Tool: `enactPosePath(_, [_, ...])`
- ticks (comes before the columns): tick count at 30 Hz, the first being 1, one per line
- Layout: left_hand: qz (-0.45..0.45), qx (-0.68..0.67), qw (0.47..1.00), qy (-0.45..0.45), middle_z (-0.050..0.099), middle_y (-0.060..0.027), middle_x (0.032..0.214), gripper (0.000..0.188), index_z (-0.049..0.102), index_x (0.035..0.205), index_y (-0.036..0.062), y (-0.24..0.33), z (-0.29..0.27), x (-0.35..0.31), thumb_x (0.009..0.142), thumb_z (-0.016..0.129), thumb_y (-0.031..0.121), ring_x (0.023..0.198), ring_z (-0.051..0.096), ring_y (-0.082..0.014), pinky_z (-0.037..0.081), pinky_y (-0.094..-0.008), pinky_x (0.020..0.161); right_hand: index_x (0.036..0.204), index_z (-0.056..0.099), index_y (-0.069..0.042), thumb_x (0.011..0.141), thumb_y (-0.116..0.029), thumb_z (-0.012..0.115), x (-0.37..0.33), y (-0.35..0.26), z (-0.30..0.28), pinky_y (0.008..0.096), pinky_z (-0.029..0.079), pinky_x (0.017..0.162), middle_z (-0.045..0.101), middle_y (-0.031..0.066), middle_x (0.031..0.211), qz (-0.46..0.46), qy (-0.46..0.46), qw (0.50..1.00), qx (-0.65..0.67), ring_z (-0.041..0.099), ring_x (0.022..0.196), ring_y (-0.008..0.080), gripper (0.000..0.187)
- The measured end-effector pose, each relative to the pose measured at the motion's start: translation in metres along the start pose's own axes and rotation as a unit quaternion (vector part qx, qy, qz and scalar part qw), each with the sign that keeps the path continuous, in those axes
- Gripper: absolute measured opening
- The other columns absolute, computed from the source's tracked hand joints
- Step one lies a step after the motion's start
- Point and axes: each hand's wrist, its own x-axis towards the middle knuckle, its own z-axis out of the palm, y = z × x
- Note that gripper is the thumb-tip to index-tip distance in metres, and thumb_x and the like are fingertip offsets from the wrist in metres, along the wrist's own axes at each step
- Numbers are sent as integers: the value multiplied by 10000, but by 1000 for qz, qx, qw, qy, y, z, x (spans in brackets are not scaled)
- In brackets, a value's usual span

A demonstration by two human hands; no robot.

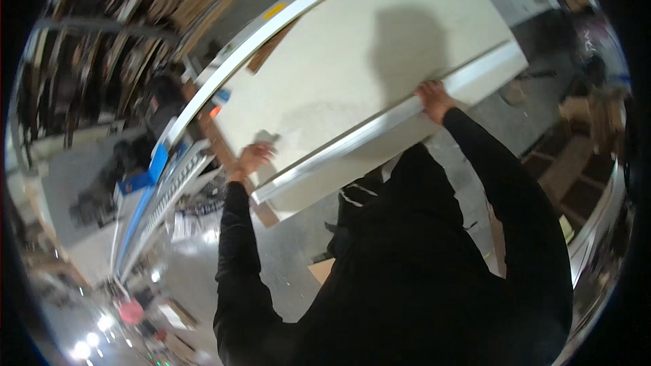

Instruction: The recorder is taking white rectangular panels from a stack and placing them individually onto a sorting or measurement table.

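Observation:
A long white strip (352,137) with a shiny face lies slantwise along the near side of a large pale board (319,112). My right hand (435,100) grips this strip toward its right end, fingers curled over its far edge. Near the strip's left end, my left hand (256,157) is over the board's left edge, slightly blurred. Its fingers are stretched out and apart, and I see nothing held in them. A second long white strip (251,54) runs along the board's far left side, with a small brown wood piece (271,47) beside it.
Left of the board stands a machine with a blue bracket (157,163) and a slotted metal rail (166,196). Racks of stacked boards (81,88) fill the far left. Cardboard boxes (576,156) stand at right. Grey floor (291,264) shows below the board.

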Motion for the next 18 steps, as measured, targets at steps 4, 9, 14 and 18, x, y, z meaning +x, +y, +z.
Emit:
enactPosePath(4, [73, 642, 706, 288, 652, -260, 1361, 722, 525, 1471, -3, 102, 17, 113, 947, 729, 449, 1272, 621, -413, 518, -440, 1052, 1350, 607, -87, 804, -219, 825, -47, 14, 1, 531, 296, 1216, 566, 167, 1449, 47, -72, 996, 2, 468, 1408, 357, 603])
enactPosePath(9, [-109, 759, 503, 398, 624, -291, 1356, 867, 622, 1326, -66, 116, -116, 165, 895, 586, 685, 1212, 617, -408, 478, -521, 1038, 1101, 684, -108, 842, -172, 678, -10, 0, 24, 509, 435, 1047, 658, 121, 1152, -30, 79, 996, 38, 581, 1181, 367, 267])
enactPosePath(14, [56, 820, 75, 565, 719, -63, 994, 377, 725, 1169, 101, 134, -65, 221, 975, 630, 409, 868, 726, -249, 594, -422, 720, 1146, 633, -116, 1033, -248, 516, -6, 6, 43, 532, 402, 1116, 644, 115, 1152, -31, 214, 975, 54, 576, 1178, 326, 209])
enactPosePath(18, [284, 799, 328, 417, 728, -122, 993, 515, 693, 1239, 61, 172, -38, 230, 847, 785, 382, 896, 741, -339, 610, -494, 736, 1116, 616, -91, 981, -174, 556, 0, 16, 47, 511, 379, 1125, 648, 113, 1154, -37, 300, 953, 9, 575, 1204, 298, 170])
